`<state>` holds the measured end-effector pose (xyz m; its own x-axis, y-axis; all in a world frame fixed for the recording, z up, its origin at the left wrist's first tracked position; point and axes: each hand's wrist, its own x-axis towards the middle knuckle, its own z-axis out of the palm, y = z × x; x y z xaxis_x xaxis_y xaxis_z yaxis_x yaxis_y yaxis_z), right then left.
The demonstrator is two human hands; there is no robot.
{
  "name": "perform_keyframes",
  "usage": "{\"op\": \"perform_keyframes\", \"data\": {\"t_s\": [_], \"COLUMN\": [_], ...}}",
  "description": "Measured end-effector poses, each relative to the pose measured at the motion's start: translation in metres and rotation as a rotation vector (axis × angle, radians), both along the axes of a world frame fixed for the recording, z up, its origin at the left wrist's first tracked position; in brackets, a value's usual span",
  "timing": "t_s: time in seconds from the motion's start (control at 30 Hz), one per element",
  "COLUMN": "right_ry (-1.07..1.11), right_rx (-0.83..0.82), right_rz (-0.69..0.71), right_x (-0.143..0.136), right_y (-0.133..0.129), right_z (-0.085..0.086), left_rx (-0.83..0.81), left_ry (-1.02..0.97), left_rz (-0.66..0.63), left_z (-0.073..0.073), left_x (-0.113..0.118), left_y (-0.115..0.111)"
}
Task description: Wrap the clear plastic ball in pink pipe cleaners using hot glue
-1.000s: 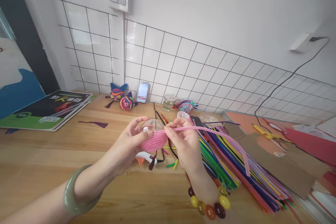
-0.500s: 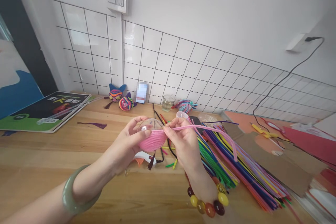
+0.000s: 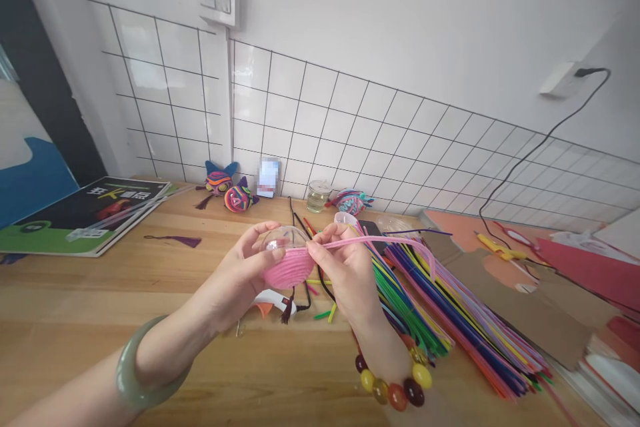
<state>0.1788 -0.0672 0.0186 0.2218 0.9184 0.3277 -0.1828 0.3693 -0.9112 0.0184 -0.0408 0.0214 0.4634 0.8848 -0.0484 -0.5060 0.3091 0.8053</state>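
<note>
A clear plastic ball (image 3: 289,271) is held above the table, its lower half wrapped in rows of pink pipe cleaner and its top bare. My left hand (image 3: 250,267) grips it from the left, fingers behind and thumb on the front. At the ball's right side, my right hand (image 3: 345,267) pinches a pink pipe cleaner (image 3: 395,239) against the edge of the wrapped rows; the loose end arcs out to the right. A dark tassel (image 3: 287,307) hangs below the ball. Behind it on the table lies a white glue gun (image 3: 274,298), partly covered by my left hand.
Bundles of coloured pipe cleaners (image 3: 460,313) lie to the right, beside brown cardboard (image 3: 505,293) with a yellow glue gun (image 3: 500,250). Finished wrapped figures (image 3: 239,198), a phone (image 3: 269,177) and a glass jar (image 3: 319,197) stand by the wall. A purple tassel (image 3: 180,239) lies left.
The pink pipe cleaner's loose end has swung up and inward, its tip now higher and closer to my right hand. Both hands keep their grip; the view has shifted slightly.
</note>
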Motion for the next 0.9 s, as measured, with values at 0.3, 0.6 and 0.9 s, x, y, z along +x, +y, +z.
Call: {"op": "perform_keyframes", "data": {"t_s": [0.3,0.6,0.9], "right_ry": [0.073,0.148,0.208], "right_rx": [-0.049,-0.063,-0.124], "right_rz": [0.033,0.024,0.047], "right_x": [0.000,-0.003,-0.006], "right_y": [0.000,-0.003,-0.003], "right_z": [0.002,0.006,0.006], "left_rx": [0.027,0.052,0.098], "left_ry": [0.000,-0.032,-0.098], "left_rz": [-0.024,-0.029,-0.043], "left_z": [-0.005,-0.011,-0.013], "left_x": [-0.001,-0.003,-0.003], "left_y": [0.003,0.007,0.009]}}
